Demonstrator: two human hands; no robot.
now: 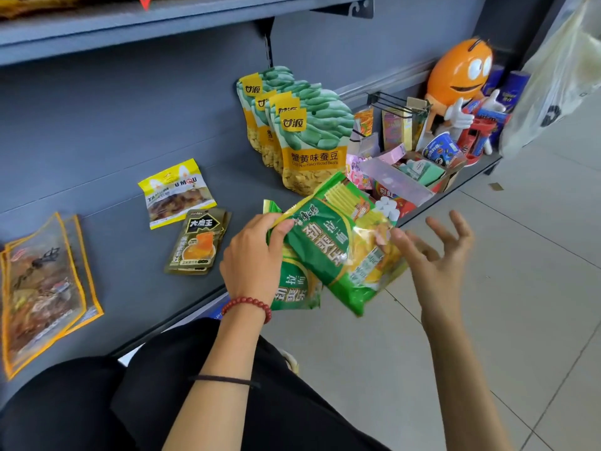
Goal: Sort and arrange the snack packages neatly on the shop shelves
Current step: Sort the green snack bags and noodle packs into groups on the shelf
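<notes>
While a person in black clothing crouches at a low grey shelf (113, 157), the left hand (252, 252) pinches the top edge of a green noodle packet (338, 252) between thumb and curled fingers. The packet is held tilted just above the shelf's near edge, partly over the tiled floor (487, 320). A second green packet (292, 288) sits under it, partly hidden behind the left hand; whether the hand grips it too cannot be told. The right hand (435, 255) is spread, fingers apart, with fingertips touching the right side of the upper packet. A red bead bracelet (247, 304) circles the left wrist.

On the shelf, far behind the held packets, a row of broad bean pouches (309, 138) stands upright, overlapping one another, green and yellow. To the left lies a yellow snack pack (177, 193), flat, and just near of it a small stack of dark sachets (198, 242). At the far left lie clear packets with orange borders (42, 288), overlapping. To the right of the pouches is a cardboard box (452, 180) crowded with small sweets and cartons. Behind it stands an orange cartoon figure (461, 73) with white gloves. A pale plastic bag (559, 79) hangs at the upper right. An upper shelf (162, 24) runs across the top.
</notes>
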